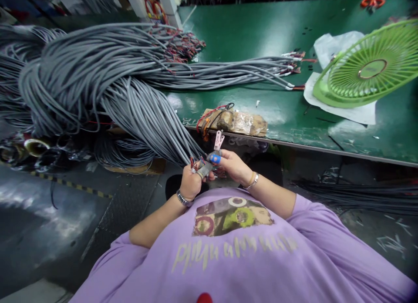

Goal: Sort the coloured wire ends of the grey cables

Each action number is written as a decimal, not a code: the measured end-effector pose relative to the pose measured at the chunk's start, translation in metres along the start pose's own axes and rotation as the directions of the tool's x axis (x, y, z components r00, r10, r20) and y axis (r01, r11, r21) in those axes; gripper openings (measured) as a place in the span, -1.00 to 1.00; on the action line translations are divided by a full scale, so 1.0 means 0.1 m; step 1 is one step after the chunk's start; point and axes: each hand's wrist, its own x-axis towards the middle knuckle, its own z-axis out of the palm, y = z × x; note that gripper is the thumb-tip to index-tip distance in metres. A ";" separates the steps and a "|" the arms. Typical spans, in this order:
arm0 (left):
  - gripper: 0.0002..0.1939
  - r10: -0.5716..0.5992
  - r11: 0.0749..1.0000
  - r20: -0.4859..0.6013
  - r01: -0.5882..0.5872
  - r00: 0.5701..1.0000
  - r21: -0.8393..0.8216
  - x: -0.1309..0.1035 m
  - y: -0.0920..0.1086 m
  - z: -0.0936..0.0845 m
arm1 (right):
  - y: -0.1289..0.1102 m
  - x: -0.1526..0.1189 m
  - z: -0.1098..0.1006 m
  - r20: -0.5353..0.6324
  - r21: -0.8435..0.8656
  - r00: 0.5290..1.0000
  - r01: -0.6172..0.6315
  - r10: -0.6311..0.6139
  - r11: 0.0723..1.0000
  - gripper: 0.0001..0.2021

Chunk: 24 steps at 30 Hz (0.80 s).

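A thick bundle of grey cables [146,116] hangs over the table's front edge and runs down to my hands. My left hand [191,181] is closed around the cable ends, where thin red and dark wires show. Close beside it on the right, my right hand [233,166] is pinched at the wire ends, with blue tape [214,158] around a finger. What its fingertips hold is too small to tell. A pale pink clip [219,139] stands just above the right fingers, by a taped cardboard piece [243,122].
More grey cables [81,63] are heaped on the left of the green table [238,28]. A green fan [372,70] stands on white paper at the right. Orange-handled scissors [372,2] lie at the back right. Black cables [359,190] lie below the table.
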 end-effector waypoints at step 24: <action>-0.71 -0.143 0.979 0.235 0.172 0.961 -0.106 0.23 0.31 0.03 | -0.06 0.37 -0.17 -0.207 0.021 0.940 0.282 -0.272 0.959 -0.45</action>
